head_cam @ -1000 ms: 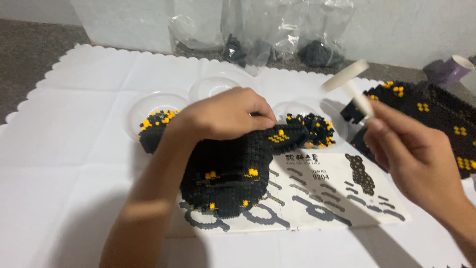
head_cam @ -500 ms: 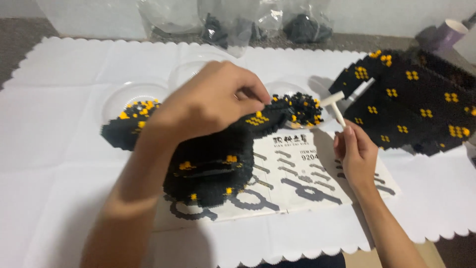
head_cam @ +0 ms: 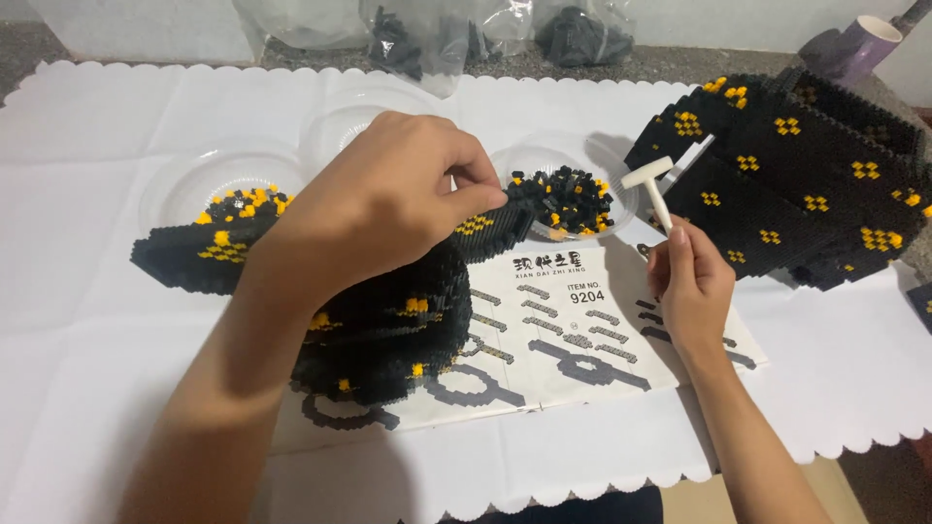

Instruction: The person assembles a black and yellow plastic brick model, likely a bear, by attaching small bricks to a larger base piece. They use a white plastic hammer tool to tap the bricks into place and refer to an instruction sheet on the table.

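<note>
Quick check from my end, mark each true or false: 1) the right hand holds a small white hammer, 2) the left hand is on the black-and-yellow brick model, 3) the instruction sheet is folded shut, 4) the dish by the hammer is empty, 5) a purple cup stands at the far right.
1) True. The right hand holds the small white hammer upright by its handle.
2) True. The left hand pinches the top edge of the black-and-yellow brick model.
3) False. The instruction sheet lies open and flat under the model.
4) False. The clear dish holds loose black and yellow bricks.
5) True. The purple cup stands behind the large black brick piece.
</note>
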